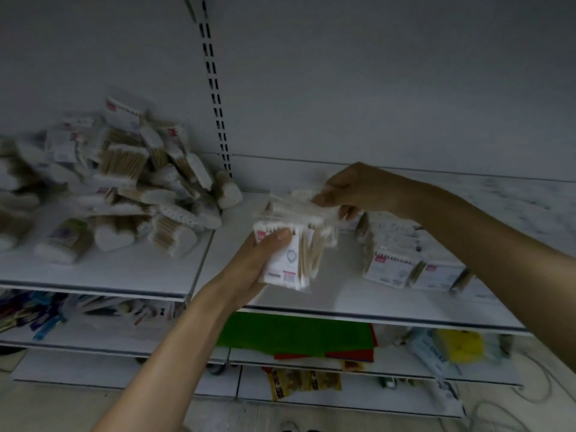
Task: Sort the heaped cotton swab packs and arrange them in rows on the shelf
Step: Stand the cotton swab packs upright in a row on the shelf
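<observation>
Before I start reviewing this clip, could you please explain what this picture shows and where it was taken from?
There is no machine here. A person wears one camera on the head, and it looks down at their own two bare hands. The left hand grips a small stack of cotton swab packs above the shelf. The right hand pinches one more pack, blurred, just over that stack. On the shelf's left lies a jumbled heap of packs. On its right, packs already stand in rows. The lower shelves hold other goods.
</observation>
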The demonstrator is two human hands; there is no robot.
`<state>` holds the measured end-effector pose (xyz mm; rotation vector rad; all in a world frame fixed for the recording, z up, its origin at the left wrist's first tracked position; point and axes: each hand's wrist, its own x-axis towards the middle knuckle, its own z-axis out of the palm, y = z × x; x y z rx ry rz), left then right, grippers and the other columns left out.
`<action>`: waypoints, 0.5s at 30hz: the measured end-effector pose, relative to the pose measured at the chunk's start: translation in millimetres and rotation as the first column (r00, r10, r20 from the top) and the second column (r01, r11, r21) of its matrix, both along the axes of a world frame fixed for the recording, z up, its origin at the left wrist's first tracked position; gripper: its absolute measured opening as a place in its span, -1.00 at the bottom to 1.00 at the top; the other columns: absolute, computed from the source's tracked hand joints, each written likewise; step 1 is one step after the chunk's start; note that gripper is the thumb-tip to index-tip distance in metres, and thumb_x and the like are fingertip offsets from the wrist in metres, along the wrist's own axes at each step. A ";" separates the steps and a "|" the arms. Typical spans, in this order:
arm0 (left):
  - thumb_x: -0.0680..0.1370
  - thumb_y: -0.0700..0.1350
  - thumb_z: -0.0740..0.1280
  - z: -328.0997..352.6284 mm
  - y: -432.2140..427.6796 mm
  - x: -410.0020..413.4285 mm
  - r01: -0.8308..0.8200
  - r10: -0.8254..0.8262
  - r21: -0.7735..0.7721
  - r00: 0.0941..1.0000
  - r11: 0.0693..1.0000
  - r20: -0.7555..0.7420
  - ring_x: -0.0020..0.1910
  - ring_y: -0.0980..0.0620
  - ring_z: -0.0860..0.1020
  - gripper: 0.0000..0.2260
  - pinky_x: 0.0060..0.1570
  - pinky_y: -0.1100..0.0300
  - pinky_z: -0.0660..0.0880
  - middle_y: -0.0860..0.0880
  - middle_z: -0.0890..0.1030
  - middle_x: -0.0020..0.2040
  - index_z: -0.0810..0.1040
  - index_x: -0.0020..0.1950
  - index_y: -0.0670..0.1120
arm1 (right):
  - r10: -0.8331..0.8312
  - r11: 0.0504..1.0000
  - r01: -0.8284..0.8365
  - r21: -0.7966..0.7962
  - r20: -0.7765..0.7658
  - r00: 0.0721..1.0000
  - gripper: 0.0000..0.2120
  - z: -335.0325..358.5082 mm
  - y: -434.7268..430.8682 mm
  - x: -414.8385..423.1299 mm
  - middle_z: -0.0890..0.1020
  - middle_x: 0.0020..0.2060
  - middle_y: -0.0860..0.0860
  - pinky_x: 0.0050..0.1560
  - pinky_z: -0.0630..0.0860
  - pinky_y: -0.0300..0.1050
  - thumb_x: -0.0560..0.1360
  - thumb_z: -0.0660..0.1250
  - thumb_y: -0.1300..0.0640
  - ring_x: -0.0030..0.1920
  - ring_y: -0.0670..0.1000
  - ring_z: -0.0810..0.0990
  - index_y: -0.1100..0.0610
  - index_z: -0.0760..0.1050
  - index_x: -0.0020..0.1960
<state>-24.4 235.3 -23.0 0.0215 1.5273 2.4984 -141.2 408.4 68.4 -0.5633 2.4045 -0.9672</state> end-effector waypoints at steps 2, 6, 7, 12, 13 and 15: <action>0.15 0.22 0.60 -6.6 -0.5 2.7 -0.066 0.061 0.094 0.997 0.993 0.055 0.04 -0.04 0.65 -0.44 -0.13 0.14 0.61 -0.08 0.69 0.06 0.70 0.05 -0.04 | -0.066 0.998 0.065 -0.025 -0.068 0.995 -0.79 -3.3 14.9 -12.7 0.63 -0.10 0.12 -0.18 0.60 -0.18 0.44 0.43 0.03 -0.20 0.00 0.62 0.17 0.54 -0.06; 0.42 0.14 0.22 -16.4 3.4 8.0 -0.216 0.200 0.093 0.967 0.972 0.156 -0.04 0.07 0.67 -0.63 -0.20 0.23 0.60 0.05 0.70 -0.02 0.56 0.14 0.02 | 0.027 0.976 0.048 0.212 -0.339 0.940 -0.75 -26.6 35.4 -26.9 0.57 -0.02 0.02 -0.09 0.42 -0.21 0.43 0.46 0.00 -0.01 0.02 0.56 0.05 0.47 0.01; 0.45 0.15 0.18 -17.8 5.5 8.4 -0.232 0.215 0.090 0.962 0.969 0.167 -0.06 0.09 0.67 -0.65 -0.19 0.23 0.59 0.07 0.70 -0.03 0.56 0.13 0.04 | 0.033 0.979 0.044 0.199 -0.364 0.931 -0.77 -35.0 37.5 -25.5 0.58 -0.04 0.00 -0.11 0.39 -0.22 0.42 0.47 0.01 -0.01 0.02 0.57 0.03 0.48 -0.01; 0.58 0.18 0.09 -15.4 10.1 4.9 -0.285 0.247 0.162 0.944 0.945 0.221 -0.01 0.12 0.64 -0.65 -0.01 0.22 0.50 0.09 0.68 0.06 0.54 0.19 0.09 | 0.208 0.905 0.132 0.405 -0.691 0.692 -0.67 -64.7 43.4 -25.7 0.55 0.07 0.08 0.10 0.21 -0.07 0.47 0.36 -0.10 0.12 0.13 0.45 0.04 0.55 0.16; 0.57 0.18 0.11 -15.8 9.1 3.4 -0.286 0.239 0.196 0.943 0.938 0.230 -0.02 0.11 0.65 -0.66 -0.01 0.22 0.51 0.08 0.68 0.06 0.55 0.18 0.09 | 0.265 0.869 0.149 0.471 -0.699 0.664 -0.65 -69.3 43.6 -26.8 0.55 0.09 0.08 0.11 0.18 -0.07 0.51 0.31 -0.11 0.12 0.12 0.45 0.05 0.52 0.21; 0.50 0.18 0.20 -16.7 6.4 1.4 -0.302 0.233 0.264 0.937 0.916 0.261 -0.03 0.05 0.66 -0.65 -0.05 0.18 0.57 0.02 0.67 0.09 0.56 0.18 0.06 | 0.372 0.778 0.184 0.601 -0.676 0.636 -0.62 -76.5 41.1 -28.4 0.58 0.10 0.06 0.13 0.16 -0.07 0.55 0.22 -0.13 0.11 0.09 0.48 0.06 0.44 0.27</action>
